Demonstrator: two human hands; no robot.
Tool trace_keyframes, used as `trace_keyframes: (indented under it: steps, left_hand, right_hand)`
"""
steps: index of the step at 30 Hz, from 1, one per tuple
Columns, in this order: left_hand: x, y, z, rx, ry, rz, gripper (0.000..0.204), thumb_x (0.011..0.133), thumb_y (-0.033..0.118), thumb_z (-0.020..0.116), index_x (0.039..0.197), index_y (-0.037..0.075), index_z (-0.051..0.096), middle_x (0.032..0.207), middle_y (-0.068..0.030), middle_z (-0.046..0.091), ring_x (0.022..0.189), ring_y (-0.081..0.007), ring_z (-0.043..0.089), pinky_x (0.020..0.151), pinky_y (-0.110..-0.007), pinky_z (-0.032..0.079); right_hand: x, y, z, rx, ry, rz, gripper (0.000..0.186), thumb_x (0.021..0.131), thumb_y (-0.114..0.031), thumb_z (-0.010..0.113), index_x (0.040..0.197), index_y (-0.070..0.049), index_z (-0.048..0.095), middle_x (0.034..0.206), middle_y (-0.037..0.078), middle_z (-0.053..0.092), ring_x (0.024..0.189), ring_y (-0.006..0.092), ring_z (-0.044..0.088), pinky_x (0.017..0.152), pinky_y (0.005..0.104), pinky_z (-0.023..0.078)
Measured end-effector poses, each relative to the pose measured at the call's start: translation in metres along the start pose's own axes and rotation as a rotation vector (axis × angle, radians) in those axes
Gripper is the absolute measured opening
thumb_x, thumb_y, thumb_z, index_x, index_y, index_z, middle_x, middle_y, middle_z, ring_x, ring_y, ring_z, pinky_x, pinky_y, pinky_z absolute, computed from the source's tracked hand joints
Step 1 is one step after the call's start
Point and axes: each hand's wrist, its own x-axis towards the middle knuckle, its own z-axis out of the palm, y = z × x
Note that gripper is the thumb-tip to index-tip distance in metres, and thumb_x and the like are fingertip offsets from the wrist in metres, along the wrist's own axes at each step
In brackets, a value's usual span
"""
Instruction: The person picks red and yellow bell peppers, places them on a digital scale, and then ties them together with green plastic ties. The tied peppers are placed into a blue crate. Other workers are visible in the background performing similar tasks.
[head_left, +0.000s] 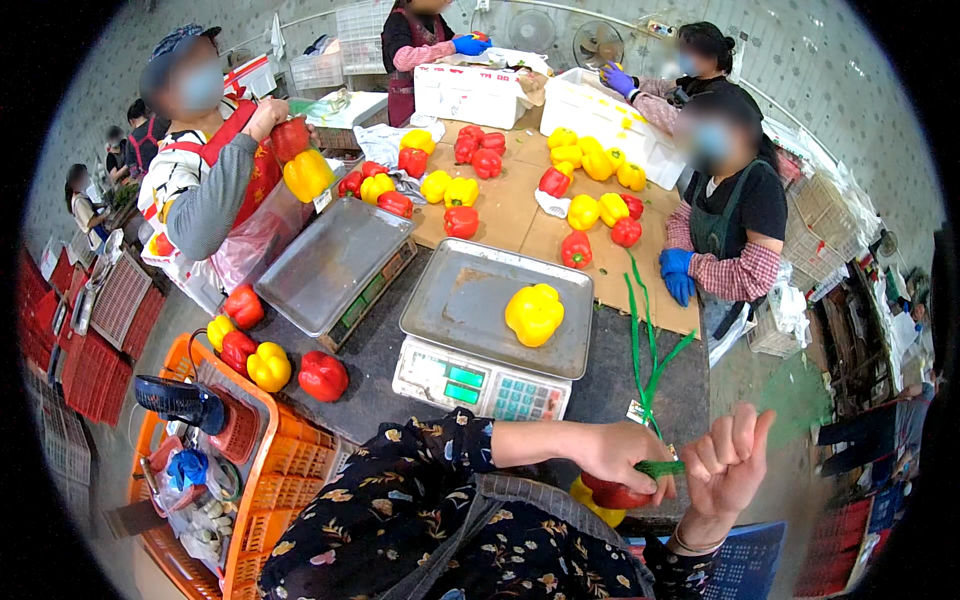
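Note:
Close to my body, at the table's near edge, my left hand (622,456) is closed round a twisted green net (658,467). Below its fingers show a red bell pepper (614,494) and part of a yellow bell pepper (597,508); whether the net encloses them, I cannot tell. My right hand (728,465) is raised just to the right, fingers curled shut on the net's other end. A sheer green blur spreads beyond it. Ahead of my hands lie long green strips (648,375) with a small white tag. A yellow bell pepper (534,315) sits on the scale's metal pan (450,335).
Left of the scale (430,372) lies a metal tray (335,262). Loose red and yellow peppers cover the cardboard (510,222) beyond. An orange crate (290,500) stands at my left. Co-workers stand around the table, one holding peppers; white foam boxes (465,95) stand at the back.

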Motion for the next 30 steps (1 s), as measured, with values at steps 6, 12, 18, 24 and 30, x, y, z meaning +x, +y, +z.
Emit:
trace_keyframes:
  steps: [6, 12, 18, 24, 30]
  left_hand:
    - [0.009, 0.023, -0.003, 0.661, 0.013, -0.018, 0.023, 0.076, 0.028, 0.064, 0.083, 0.005, 0.064, 0.085, -0.0094, 0.064, 0.090, -0.0264, 0.059, 0.097, -0.039, 0.037]
    - [0.010, 0.052, -0.020, 0.639, -0.134, -0.319, 0.024, 0.078, 0.026, 0.063, 0.092, 0.008, 0.067, 0.090, -0.0091, 0.062, 0.095, -0.0265, 0.056, 0.090, -0.039, 0.040]
    - [-0.021, 0.036, -0.019, 0.714, 0.191, -0.135, 0.020, 0.076, 0.023, 0.065, 0.085, 0.005, 0.063, 0.098, -0.0067, 0.058, 0.101, -0.0269, 0.051, 0.088, -0.042, 0.038]
    - [-0.023, 0.043, -0.023, 0.744, 0.576, -0.068, 0.017, 0.066, 0.010, 0.071, 0.081, 0.008, 0.063, 0.090, -0.0050, 0.060, 0.111, -0.0250, 0.050, 0.110, -0.049, 0.025]
    - [-0.016, 0.039, -0.021, 0.693, 0.484, -0.057, 0.010, 0.079, 0.016, 0.063, 0.082, 0.007, 0.061, 0.094, -0.0064, 0.061, 0.116, -0.0238, 0.048, 0.108, -0.052, 0.026]
  right_hand:
    - [-0.008, -0.009, 0.006, -0.014, -0.023, -0.083, 0.047, 0.101, -0.044, 0.024, 0.067, -0.012, 0.034, 0.053, -0.003, 0.026, 0.042, 0.0081, 0.017, 0.039, 0.0250, 0.017]
    - [-0.008, -0.009, 0.004, -0.042, 0.031, -0.112, 0.047, 0.101, -0.044, 0.025, 0.067, -0.012, 0.034, 0.052, -0.003, 0.025, 0.042, 0.0084, 0.017, 0.039, 0.0252, 0.018]
    - [-0.008, -0.002, -0.001, -0.165, -0.081, -0.049, 0.039, 0.102, -0.037, 0.028, 0.070, -0.015, 0.033, 0.057, -0.004, 0.023, 0.046, 0.0083, 0.018, 0.042, 0.0234, 0.021]
    - [-0.016, 0.004, -0.006, -0.351, -0.081, -0.242, 0.036, 0.100, -0.030, 0.037, 0.067, -0.016, 0.032, 0.058, -0.004, 0.024, 0.048, 0.0079, 0.019, 0.045, 0.0245, 0.020]
    - [-0.017, -0.015, -0.022, -0.223, 0.194, -0.383, 0.027, 0.101, -0.029, 0.037, 0.089, -0.009, 0.051, 0.067, -0.003, 0.038, 0.054, 0.0094, 0.032, 0.050, 0.0218, 0.029]
